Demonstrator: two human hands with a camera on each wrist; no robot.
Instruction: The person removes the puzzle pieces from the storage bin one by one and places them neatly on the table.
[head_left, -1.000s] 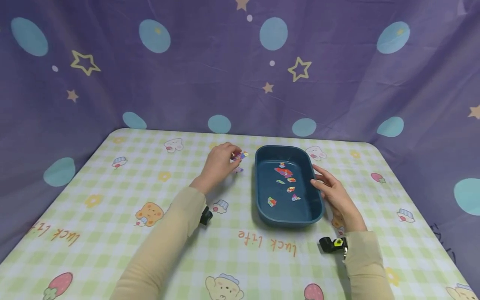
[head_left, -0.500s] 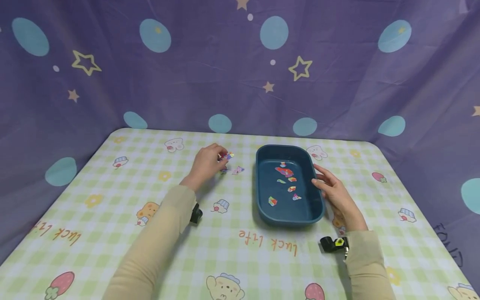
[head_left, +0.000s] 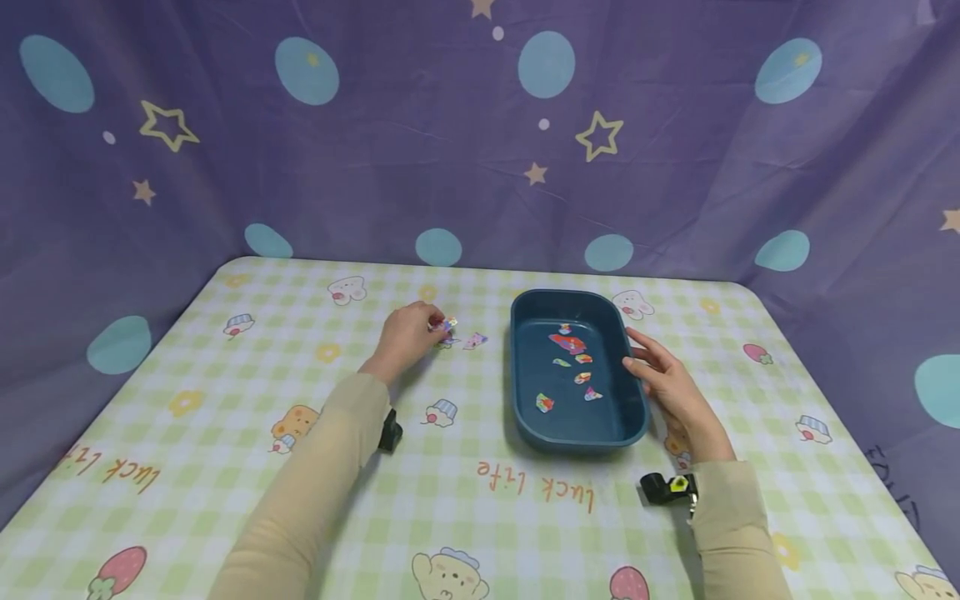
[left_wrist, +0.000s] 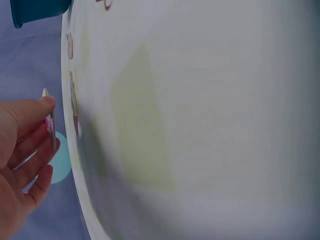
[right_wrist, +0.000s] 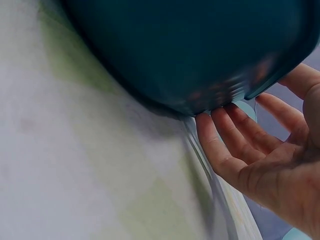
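Note:
My left hand (head_left: 407, 337) pinches a thin, flat, colourful cut-out piece (head_left: 449, 324) between thumb and fingers, just above the tablecloth. In the left wrist view this piece (left_wrist: 50, 125) shows edge-on. A second flat piece (head_left: 450, 340) lies directly beneath the hand, partly covered. To its right rests a pinkish-purple piece (head_left: 476, 341). My right hand (head_left: 671, 387) grips the right side of a dark blue rectangular basin (head_left: 525, 433), thumb at the rim and fingers against the outer wall. Several small bright pieces, including a larger red one (head_left: 567, 343), lie spread on the basin's floor.
A green-and-white checked tablecloth (head_left: 360, 517) with printed cartoons and lettering covers the table. Behind it hangs a purple curtain (head_left: 420, 167) with stars and blue ovals. Black wrist cameras (head_left: 663, 489) are strapped on both wrists.
My left hand has moved left, away from the basin, with the flat piece, then slightly lower over the piece beneath. The pinkish-purple piece has come fully into view. My right hand stays on the basin.

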